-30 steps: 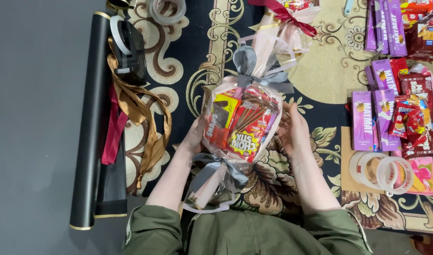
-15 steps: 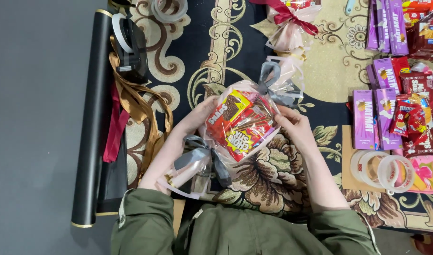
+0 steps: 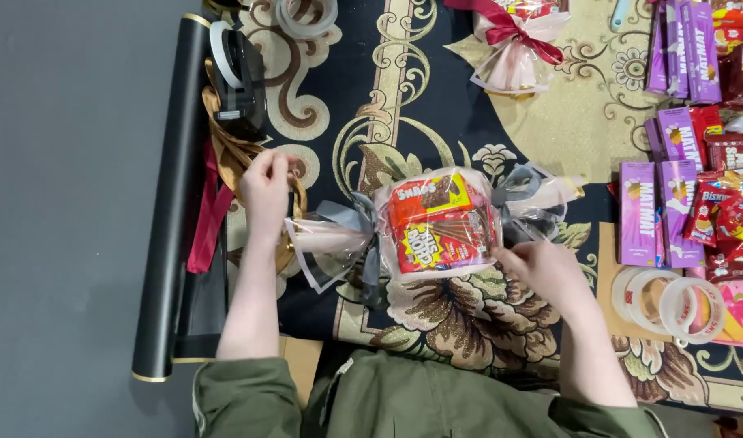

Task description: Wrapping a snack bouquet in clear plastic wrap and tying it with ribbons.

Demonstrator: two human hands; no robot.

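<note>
A: Floor?
B: Plain grey floor (image 3: 55,203) on the left, matte, no pattern.
A: And the rest?
B: Ornate carpet (image 3: 371,105) covers the remainder. Dark navy field, gold scrolls, cream floral motifs; a pale gold medallion area (image 3: 582,122) upper right.
A: Light?
B: Even, soft, no hard shadows. No walls, windows or furniture in view.

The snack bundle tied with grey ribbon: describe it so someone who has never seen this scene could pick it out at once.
On the patterned carpet, look at the middle, just ahead of the person's right hand. There lies the snack bundle, red and yellow packets wrapped in clear film. Unlike the red-ribboned bundle farther away, its two ends are both gathered with grey ribbon.
</note>
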